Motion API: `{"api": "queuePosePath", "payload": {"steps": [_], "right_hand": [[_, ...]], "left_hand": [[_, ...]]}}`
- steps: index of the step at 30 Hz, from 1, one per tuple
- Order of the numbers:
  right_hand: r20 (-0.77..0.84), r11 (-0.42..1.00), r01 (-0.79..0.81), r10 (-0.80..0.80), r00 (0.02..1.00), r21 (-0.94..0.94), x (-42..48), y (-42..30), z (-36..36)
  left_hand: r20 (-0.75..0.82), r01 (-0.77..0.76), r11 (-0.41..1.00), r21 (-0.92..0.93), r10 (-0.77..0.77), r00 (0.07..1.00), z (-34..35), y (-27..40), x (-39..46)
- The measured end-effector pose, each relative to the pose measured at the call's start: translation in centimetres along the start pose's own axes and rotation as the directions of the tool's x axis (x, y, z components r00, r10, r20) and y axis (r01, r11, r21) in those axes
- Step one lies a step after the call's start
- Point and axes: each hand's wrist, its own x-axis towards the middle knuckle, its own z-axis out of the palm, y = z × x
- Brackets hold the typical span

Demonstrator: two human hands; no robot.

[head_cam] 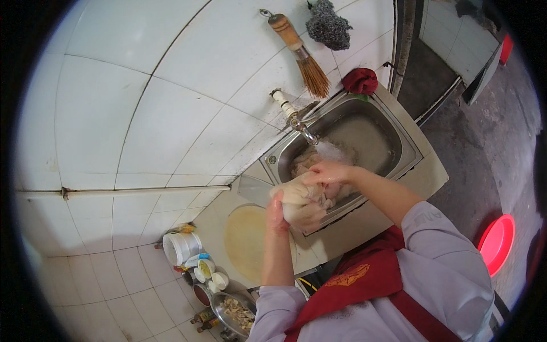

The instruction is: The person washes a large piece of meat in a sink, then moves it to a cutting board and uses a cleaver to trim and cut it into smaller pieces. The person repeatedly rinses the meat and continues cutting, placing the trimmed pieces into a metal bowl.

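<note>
A pale, wet, folded mass of what looks like raw tripe or meat [299, 201] is held between both my hands over the sink's near left corner. My left hand [277, 214] grips its left side from below. My right hand [332, 172] lies over its upper right part, fingers bent onto it. More pale pieces [304, 161] lie in the stainless steel sink [412, 158], partly hidden by my right hand and forearm. Water runs from the metal tap [304, 130] into the cloudy water [369, 132], just beyond my right hand.
A round cutting board [243, 239] lies left of the sink, near a flat grey blade-like piece [255, 189]. Farther left stand a white bucket [181, 248], small bowls and a metal basin [235, 314] of food pieces. A brush [301, 55] and scourer [328, 25] hang above; a red cloth [360, 81] sits behind.
</note>
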Motion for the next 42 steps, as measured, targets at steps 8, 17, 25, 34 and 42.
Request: {"api": "queuePosePath", "payload": {"steps": [8,17,25,34,42], "right_hand": [[-0.292,0.956,0.082,-0.167,0.942,-0.282,1.2,2.2,0.6],[-0.097,0.911,0.038,0.003,0.995,0.411,1.6,5.7,-1.0],[0.073,0.796,-0.037,-0.008,0.997,0.604,0.7,6.2,1.9],[0.082,0.611,-0.113,0.079,0.993,0.783,2.1,6.1,-1.4],[-0.034,0.895,-0.054,0.077,0.996,0.442,1.3,5.2,1.5]], "left_hand": [[-0.040,-0.010,0.972,-0.235,0.000,0.999,0.3,-0.2,-0.1],[0.013,0.093,0.960,-0.263,-0.093,0.996,1.8,-0.5,0.1],[0.174,0.133,0.895,-0.425,-0.063,0.983,3.2,-1.1,-0.2],[-0.036,0.249,0.918,-0.309,-0.273,0.961,-0.3,-2.7,0.9],[0.244,0.397,0.790,-0.468,-0.317,0.917,0.7,-3.1,0.8]]}}
